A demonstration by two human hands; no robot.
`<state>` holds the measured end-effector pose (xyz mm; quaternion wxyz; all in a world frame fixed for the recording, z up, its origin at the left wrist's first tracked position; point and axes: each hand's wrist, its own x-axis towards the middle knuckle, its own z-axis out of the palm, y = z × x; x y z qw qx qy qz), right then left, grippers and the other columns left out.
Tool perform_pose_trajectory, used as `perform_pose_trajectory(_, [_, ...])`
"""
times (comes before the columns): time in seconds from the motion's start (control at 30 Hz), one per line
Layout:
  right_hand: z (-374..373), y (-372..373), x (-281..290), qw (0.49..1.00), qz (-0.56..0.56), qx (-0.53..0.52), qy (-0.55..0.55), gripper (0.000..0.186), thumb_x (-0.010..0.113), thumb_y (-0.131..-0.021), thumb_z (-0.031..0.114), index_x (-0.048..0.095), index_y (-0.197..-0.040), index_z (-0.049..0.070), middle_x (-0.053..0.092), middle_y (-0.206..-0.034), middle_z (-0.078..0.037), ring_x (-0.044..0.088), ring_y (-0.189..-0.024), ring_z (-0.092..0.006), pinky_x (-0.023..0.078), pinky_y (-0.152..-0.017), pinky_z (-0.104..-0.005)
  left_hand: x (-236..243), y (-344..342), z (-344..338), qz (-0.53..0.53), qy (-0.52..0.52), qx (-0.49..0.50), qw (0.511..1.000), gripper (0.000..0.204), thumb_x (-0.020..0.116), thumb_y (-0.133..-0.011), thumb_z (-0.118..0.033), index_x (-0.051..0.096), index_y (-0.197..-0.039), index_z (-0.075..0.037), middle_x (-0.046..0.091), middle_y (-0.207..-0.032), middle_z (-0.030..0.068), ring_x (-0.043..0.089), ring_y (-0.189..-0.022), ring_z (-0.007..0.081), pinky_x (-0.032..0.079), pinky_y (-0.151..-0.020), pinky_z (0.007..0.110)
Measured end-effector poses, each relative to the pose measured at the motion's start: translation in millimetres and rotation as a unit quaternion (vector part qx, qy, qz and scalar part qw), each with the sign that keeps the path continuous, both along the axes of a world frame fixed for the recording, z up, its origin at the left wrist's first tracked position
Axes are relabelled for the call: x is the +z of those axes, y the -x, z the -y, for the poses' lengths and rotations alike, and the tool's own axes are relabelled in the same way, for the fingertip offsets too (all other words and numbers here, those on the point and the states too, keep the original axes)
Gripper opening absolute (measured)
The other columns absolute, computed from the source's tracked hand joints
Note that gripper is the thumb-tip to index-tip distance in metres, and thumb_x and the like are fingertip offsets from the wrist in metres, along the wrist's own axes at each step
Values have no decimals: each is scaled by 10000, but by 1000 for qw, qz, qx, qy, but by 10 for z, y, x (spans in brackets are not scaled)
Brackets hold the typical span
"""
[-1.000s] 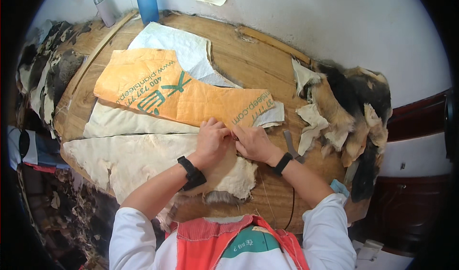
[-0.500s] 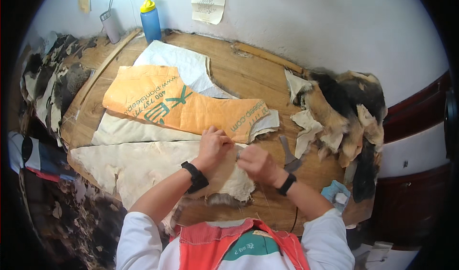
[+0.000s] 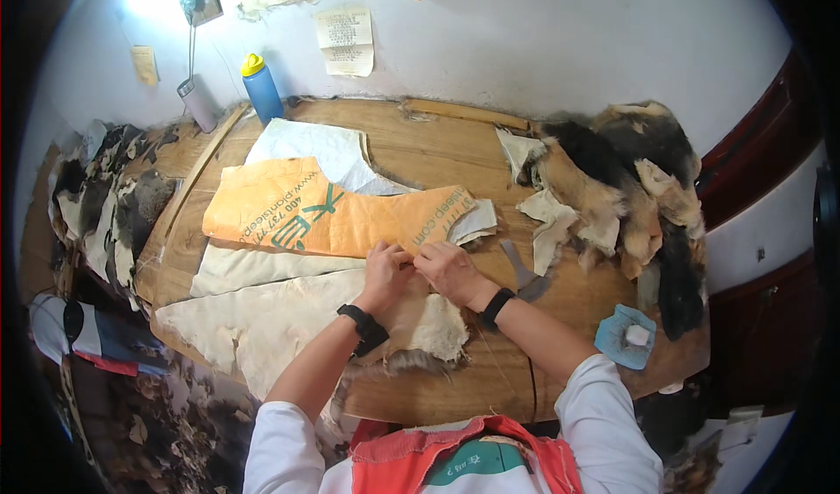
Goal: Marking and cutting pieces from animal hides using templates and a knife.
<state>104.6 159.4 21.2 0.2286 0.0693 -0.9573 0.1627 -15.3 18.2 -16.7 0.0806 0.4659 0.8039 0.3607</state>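
Observation:
A pale hide [image 3: 289, 310] lies flesh side up across the front of the table, with grey fur showing at its lower edge. My left hand [image 3: 388, 273] pinches the hide's upper edge with curled fingers. Right beside it, my right hand [image 3: 448, 271] is closed, its fingertips pressed together and almost touching the left ones. Whatever sits between the right fingertips is hidden. Just beyond both hands lies an orange pattern piece [image 3: 324, 218] with green print. It rests over another pale hide piece [image 3: 254, 269] and a white pattern sheet [image 3: 315, 148].
A grey flat tool [image 3: 518, 265] lies right of my hands. Fur pieces [image 3: 612, 188] are heaped at the right, more scraps [image 3: 114, 196] at the left. A blue bottle [image 3: 261, 91] stands at the back beside a wooden strip [image 3: 201, 163]. A blue wrapper [image 3: 623, 336] holds a white block.
My right hand has come in from the right to meet the left hand at the hide's edge. The head view has tilted up, showing more wall.

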Motion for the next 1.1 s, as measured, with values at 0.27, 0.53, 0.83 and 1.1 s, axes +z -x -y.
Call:
perform_pose_trajectory(0.27, [292,-98,586,985,-46,106,129,81,645,-841,69,565,-837,53,566,-839,-106,608,-798,-288,505,-697,-369,20,38,15,-29,5,-3,1000,118,738,-743,-178,765,-854,-148,657,-874,30,540,-922,269,412,-860,395])
perform_pose_trajectory(0.53, [154,-1875,1099,749,138,-80,643,67,498,-1040,92,537,-989,71,581,-837,-17,606,-742,-93,459,-612,-228,67,-32,67,-18,-28,-5,999,114,764,-740,-173,760,-854,-167,642,-858,15,545,-934,259,420,-874,391])
perform_pose_trajectory(0.83, [-124,-4208,1381,763,-21,-517,388,113,456,-1053,132,539,-1015,66,582,-812,-66,595,-648,-167,450,-571,-286,-13,6,18,20,-37,-13,999,109,776,-714,-155,782,-823,-163,656,-838,19,553,-919,260,444,-839,385])
perform_pose_trajectory(1.1, [-573,-5754,1246,475,244,-833,-142,183,395,-1062,195,498,-1176,95,688,-1006,-222,655,-905,-448,505,-687,-502,88,-53,14,-26,-7,-1,1000,119,775,-736,-154,780,-854,-146,669,-865,40,559,-956,279,443,-877,399])
